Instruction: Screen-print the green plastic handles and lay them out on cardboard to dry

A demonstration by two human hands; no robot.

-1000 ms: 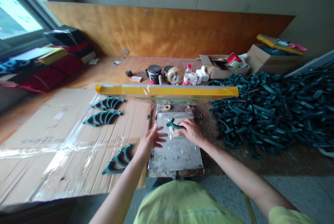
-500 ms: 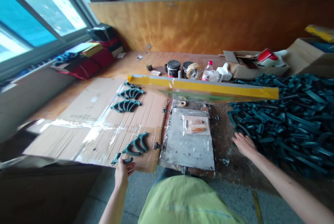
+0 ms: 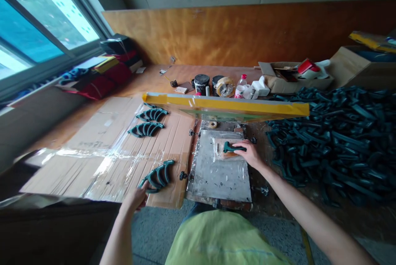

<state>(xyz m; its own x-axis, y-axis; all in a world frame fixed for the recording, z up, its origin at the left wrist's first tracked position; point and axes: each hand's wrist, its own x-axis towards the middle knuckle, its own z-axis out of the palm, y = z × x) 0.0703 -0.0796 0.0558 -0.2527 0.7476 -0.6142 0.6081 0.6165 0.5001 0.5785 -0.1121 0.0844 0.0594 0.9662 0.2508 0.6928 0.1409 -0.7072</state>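
Observation:
My right hand (image 3: 251, 154) grips a dark green T-shaped part (image 3: 230, 148) over the small wrapped block (image 3: 219, 150) on the grey metal plate (image 3: 213, 184). Whether that part rests on the block or hangs just above it, I cannot tell. At the front of the cardboard sheet (image 3: 77, 166), my left hand (image 3: 138, 197) has its fingers closed at the left end of a green curved part (image 3: 152, 191). This part lies against a short row of similar parts (image 3: 160, 174). Two fuller rows (image 3: 146, 129) lie farther back.
A large heap of green parts (image 3: 337, 141) covers the bench at right. A yellow-taped frame (image 3: 225, 104) stands raised behind the plate. Farther back are black tubs (image 3: 202, 83), a tape roll (image 3: 225, 87), a red-capped bottle (image 3: 240, 85) and an open carton (image 3: 287, 85).
My right hand has moved left from the heap to the plate, now with a green part. My left hand's green part has been set down against the front row.

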